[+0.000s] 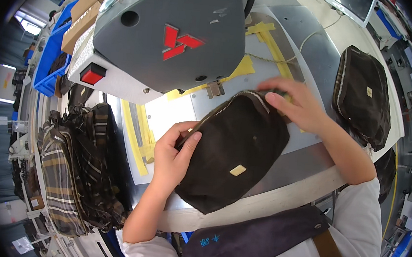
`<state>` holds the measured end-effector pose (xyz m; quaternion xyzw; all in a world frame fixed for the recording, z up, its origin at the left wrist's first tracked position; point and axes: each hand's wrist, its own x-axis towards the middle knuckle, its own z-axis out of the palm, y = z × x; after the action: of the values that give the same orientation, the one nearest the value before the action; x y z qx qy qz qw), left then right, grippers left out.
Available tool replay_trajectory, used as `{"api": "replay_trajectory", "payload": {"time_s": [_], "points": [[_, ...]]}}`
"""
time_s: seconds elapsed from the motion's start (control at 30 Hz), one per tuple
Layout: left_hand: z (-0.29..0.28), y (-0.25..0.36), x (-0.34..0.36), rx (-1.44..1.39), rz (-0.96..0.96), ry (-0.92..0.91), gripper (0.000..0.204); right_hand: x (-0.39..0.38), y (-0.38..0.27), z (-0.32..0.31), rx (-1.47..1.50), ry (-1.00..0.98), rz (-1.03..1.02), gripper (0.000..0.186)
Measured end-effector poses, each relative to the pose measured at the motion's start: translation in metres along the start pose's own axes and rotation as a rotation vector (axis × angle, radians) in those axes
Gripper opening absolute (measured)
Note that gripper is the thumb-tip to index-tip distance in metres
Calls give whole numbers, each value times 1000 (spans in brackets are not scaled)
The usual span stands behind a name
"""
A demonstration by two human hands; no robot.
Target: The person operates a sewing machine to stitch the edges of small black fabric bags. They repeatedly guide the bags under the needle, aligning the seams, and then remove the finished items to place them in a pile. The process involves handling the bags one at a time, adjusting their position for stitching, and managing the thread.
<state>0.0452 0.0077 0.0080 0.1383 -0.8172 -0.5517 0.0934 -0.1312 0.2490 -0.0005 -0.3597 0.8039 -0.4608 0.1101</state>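
A dark brown zippered pouch point(235, 155) with a small cream label lies tilted over the near edge of the machine bed. My left hand point(177, 150) grips its left upper edge, thumb on the outside and fingers behind. At the zipper's right end, my right hand point(294, 104) pinches the pouch's upper corner between thumb and fingers. Just beyond the zipper edge is the metal presser part point(215, 89) under the grey sewing machine head point(170, 32); the pouch appears close to it, and contact cannot be made out.
Yellow tape point(136, 137) edges the pale sheet on the bed. Another dark pouch point(363, 96) lies at the right. Plaid bags point(66, 180) are stacked at the left, below a blue bin point(52, 66). A red switch point(93, 73) sits on the machine, and a thread point(304, 41) crosses the bed.
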Motion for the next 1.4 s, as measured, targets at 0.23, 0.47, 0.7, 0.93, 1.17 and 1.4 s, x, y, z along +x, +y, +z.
{"api": "replay_trajectory", "payload": {"time_s": [0.23,0.47,0.7,0.93,1.17,1.4], "points": [[1,-3,-6,-208,-16,94,14,0,-17,-2,24,-218,-6,39],[-50,-31,-40,-428,-64,131,13,-22,12,12,-399,-189,-428,18],[-54,-30,-60,-558,-114,223,13,-32,30,-26,-731,49,-211,18],[-9,-6,-38,-662,-72,180,14,-25,-22,7,192,-76,-90,31],[1,-1,-35,-275,-171,-89,19,-14,-46,15,536,43,184,33],[-13,25,27,7,106,-166,29,12,-43,20,368,-394,199,30]]}}
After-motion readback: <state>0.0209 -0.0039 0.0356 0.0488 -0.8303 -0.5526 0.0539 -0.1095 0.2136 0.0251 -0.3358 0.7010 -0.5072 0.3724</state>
